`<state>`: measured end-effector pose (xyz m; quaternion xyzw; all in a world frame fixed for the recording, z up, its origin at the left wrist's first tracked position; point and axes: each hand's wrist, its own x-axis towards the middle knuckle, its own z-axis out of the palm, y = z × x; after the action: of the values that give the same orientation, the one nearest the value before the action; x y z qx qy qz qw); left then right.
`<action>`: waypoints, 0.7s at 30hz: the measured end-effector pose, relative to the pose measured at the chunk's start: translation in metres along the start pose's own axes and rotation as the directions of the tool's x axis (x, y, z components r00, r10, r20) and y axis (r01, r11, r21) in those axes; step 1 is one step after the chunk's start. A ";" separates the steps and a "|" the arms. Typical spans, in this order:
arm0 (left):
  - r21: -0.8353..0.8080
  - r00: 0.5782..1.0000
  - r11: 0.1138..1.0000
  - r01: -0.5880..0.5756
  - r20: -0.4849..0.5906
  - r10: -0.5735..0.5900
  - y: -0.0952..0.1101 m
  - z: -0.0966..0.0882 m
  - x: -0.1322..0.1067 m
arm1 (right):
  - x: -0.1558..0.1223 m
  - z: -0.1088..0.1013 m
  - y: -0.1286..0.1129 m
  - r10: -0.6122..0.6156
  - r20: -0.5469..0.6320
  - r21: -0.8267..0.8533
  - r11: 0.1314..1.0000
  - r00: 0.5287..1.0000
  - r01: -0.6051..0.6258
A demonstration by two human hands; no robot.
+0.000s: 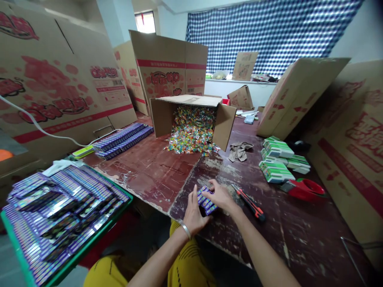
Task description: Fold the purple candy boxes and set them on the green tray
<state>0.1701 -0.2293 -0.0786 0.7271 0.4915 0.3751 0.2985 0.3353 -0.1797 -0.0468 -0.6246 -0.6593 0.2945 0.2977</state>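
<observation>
A small group of purple printed packets (208, 205) sits at the near edge of the dark table, between my hands. My left hand (193, 213) curves round their left side, its thumb at the near end and a bangle on the wrist. My right hand (221, 196) grips them from the right and the far side, fingers bent over the top. Just right of that hand lies a red and black box cutter (249, 204). Farther back, a cardboard carton (191, 99) on its side spills wrapped candies (193, 133) onto the table.
At left, a green tray (124, 199) is heaped with purple packets (60, 211); more packets stand in rows (122, 139) behind it. Green-white boxes (277, 159), a red tape dispenser (305, 189) and a grey rag (240, 151) lie right. Large cartons (353, 131) flank the table.
</observation>
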 end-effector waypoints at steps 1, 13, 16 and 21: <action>-0.012 1.000 1.000 0.000 -0.015 0.000 -0.001 0.001 -0.001 | -0.002 0.002 -0.006 0.003 0.008 -0.045 0.999 1.000 -0.003; -0.096 0.998 0.995 -0.001 -0.061 -0.005 -0.006 0.001 -0.004 | -0.012 0.021 -0.059 0.046 0.045 -0.456 0.890 0.998 -0.020; -0.103 0.998 0.995 -0.002 -0.060 -0.004 -0.005 0.000 -0.005 | -0.013 0.012 -0.057 0.016 0.042 -0.441 0.897 0.999 0.004; -0.095 0.998 0.995 -0.012 -0.065 0.006 -0.003 -0.002 -0.006 | -0.009 -0.006 -0.049 -0.027 -0.031 -0.086 0.996 0.999 0.024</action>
<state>0.1653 -0.2337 -0.0809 0.7016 0.4793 0.4228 0.3151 0.3089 -0.1913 -0.0060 -0.6328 -0.6744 0.2521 0.2850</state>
